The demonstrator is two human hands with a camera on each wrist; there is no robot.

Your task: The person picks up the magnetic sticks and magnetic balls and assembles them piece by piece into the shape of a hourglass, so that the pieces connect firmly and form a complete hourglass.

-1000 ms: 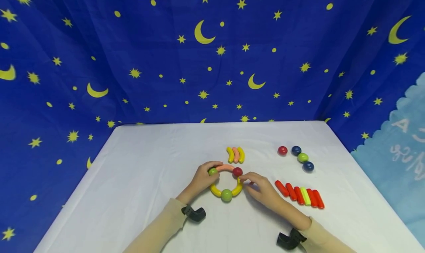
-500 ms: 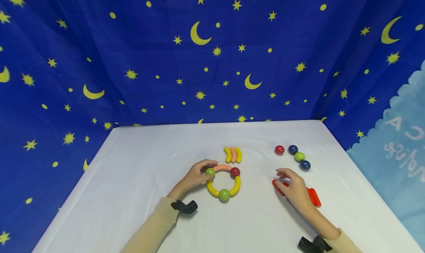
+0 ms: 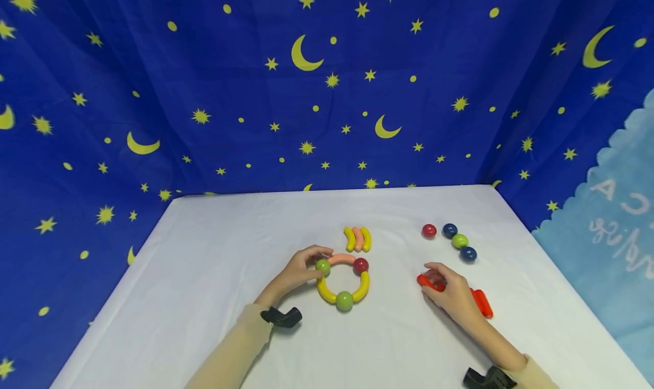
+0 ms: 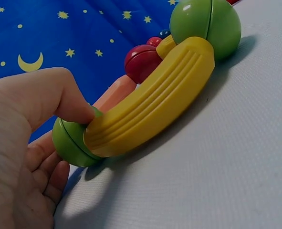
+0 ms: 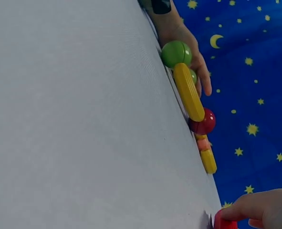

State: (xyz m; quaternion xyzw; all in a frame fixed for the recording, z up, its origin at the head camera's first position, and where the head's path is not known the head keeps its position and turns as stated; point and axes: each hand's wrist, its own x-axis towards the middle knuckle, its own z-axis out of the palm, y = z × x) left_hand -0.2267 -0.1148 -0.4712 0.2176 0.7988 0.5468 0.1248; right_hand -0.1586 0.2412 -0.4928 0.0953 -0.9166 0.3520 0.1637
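Red stick now pinched, the right hand is leaving the ring to the left hand, still pinching a green ball.

Near green ball — glossy, hard-plastic look, highlight showing; red ball glossy too. Yellow curved piece: smooth plastic look, softer sheen, grooved face. White table cover — matt woven cloth. Blue curtain: cloth, lightly creased. Black wrist mount: dull plastic look.
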